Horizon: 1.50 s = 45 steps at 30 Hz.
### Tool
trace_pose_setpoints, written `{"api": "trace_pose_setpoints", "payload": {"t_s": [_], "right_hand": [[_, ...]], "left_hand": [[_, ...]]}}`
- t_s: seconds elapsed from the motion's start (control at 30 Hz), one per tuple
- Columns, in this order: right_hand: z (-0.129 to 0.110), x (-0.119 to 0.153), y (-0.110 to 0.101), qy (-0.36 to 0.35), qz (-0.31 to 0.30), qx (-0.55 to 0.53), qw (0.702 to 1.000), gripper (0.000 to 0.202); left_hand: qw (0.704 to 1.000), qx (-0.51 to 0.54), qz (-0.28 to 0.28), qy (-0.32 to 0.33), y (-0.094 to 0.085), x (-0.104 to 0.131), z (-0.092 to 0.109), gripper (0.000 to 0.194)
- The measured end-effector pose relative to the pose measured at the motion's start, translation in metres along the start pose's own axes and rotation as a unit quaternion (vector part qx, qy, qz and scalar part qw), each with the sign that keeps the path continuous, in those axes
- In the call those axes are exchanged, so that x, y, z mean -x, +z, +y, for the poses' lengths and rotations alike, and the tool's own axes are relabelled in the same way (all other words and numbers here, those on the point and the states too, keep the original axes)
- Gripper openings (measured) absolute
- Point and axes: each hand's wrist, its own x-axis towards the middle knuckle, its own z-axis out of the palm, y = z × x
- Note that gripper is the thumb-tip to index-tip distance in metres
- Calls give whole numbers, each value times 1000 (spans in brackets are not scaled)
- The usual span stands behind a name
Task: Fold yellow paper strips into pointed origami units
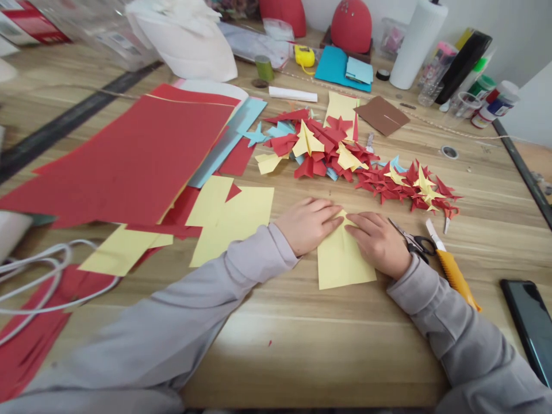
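Observation:
A sheet of pale yellow paper (345, 265) lies on the table in front of me, its top edge narrowing to a point under my fingers. My left hand (308, 225) grips the upper left edge, fingers pressed together. On the upper right edge, my right hand (380, 240) holds the paper with curled fingers, thumb hidden. Black-handled scissors (417, 244) lie just beside my right wrist, and a yellow-handled utility knife (455, 273) rests to their right. Beyond my hands is a pile of folded red, yellow and blue paper planes (321, 141), with more small folded pieces (416, 187) to its right.
Large red sheets (142, 155) and yellow sheets (241, 221) lie to the left. A white cable (56, 270) loops at the left edge. A phone (528, 328) lies at right. Bottles (495, 106), a yellow tape measure (304, 56) and a brown paper square (383, 115) stand or lie farther back.

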Motion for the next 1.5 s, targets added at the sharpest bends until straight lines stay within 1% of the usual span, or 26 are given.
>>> {"api": "trace_pose_setpoints", "payload": {"t_s": [0.27,0.5,0.73,0.8,0.9,1.1,1.27,1.4,1.5], "right_hand": [[0,0,0,7,-8,-2,1000,24],[-1,-1,0,6,-12,3,1000,24],[-3,-4,-3,18,-52,19,998,24],[-5,-5,-5,14,-65,32,997,23],[-10,-6,-7,17,-80,62,995,23],[-24,-7,-9,68,-73,106,989,23],[-32,-6,-12,102,-67,120,985,21],[-40,-5,-18,137,-84,145,976,16],[-45,-2,-22,153,-85,161,971,19]], "left_hand": [[1000,-3,-16,-6,-3,-2,4,30],[1000,-11,-8,-19,-2,-3,8,31],[999,-8,-23,-28,-5,-6,8,30],[999,-10,-25,-24,-7,-7,10,29],[999,-19,-31,-36,-9,-10,14,28],[997,-22,-45,-59,-12,-14,23,27],[997,-17,-48,-62,-13,-13,21,28],[997,-11,-48,-63,-11,-12,19,29],[997,-5,-41,-62,-9,-11,18,29]]}}
